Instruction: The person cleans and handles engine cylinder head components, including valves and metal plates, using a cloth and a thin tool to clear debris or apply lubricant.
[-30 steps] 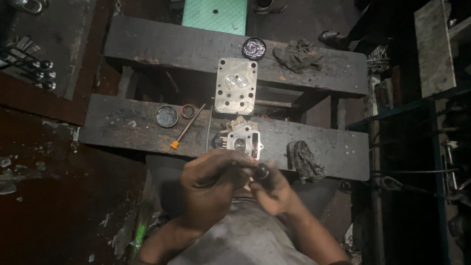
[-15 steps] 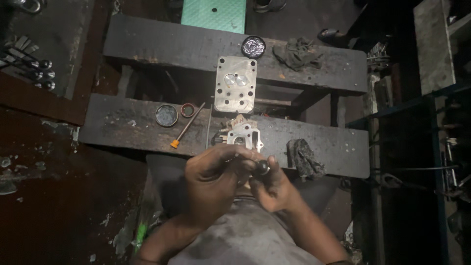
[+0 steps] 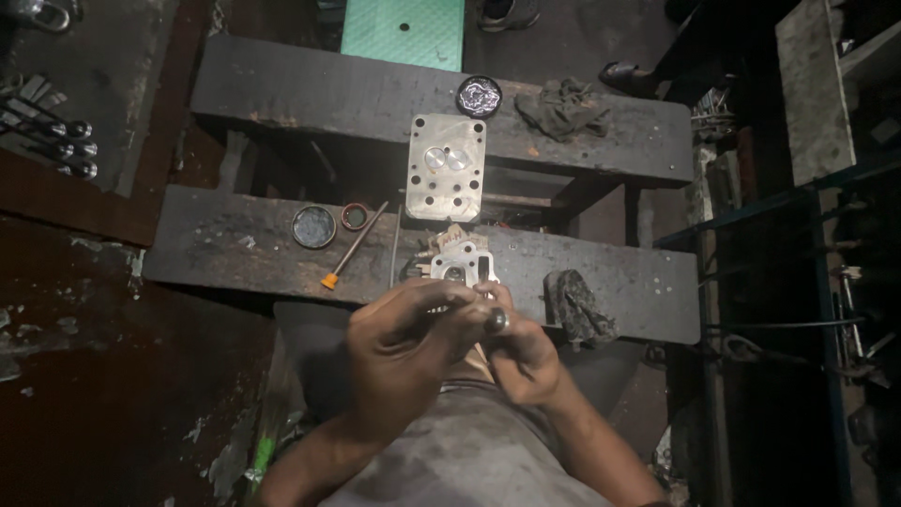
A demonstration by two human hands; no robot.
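Observation:
My left hand [image 3: 405, 352] is curled shut close to my body, its fingertips pinching something small that I cannot make out. My right hand [image 3: 519, 355] meets it and grips a small dark round metal part [image 3: 496, 320] between thumb and fingers. Just beyond both hands a pale metal valve plate [image 3: 462, 263] with holes lies on the near dark wooden plank [image 3: 235, 253]. A larger rectangular aluminium plate [image 3: 446, 167] with two round recesses bridges the gap to the far plank [image 3: 310, 94].
On the near plank lie a round tin lid [image 3: 313, 226], a small reddish ring [image 3: 355, 217], a thin rod with an orange tip [image 3: 352, 248] and a crumpled dark rag [image 3: 574, 307]. The far plank holds a black round cap [image 3: 478, 96] and another rag [image 3: 560, 106]. A green sheet [image 3: 404, 30] lies beyond.
Both hands have shifted slightly and stay pressed together over the small part. Nothing on the planks has moved.

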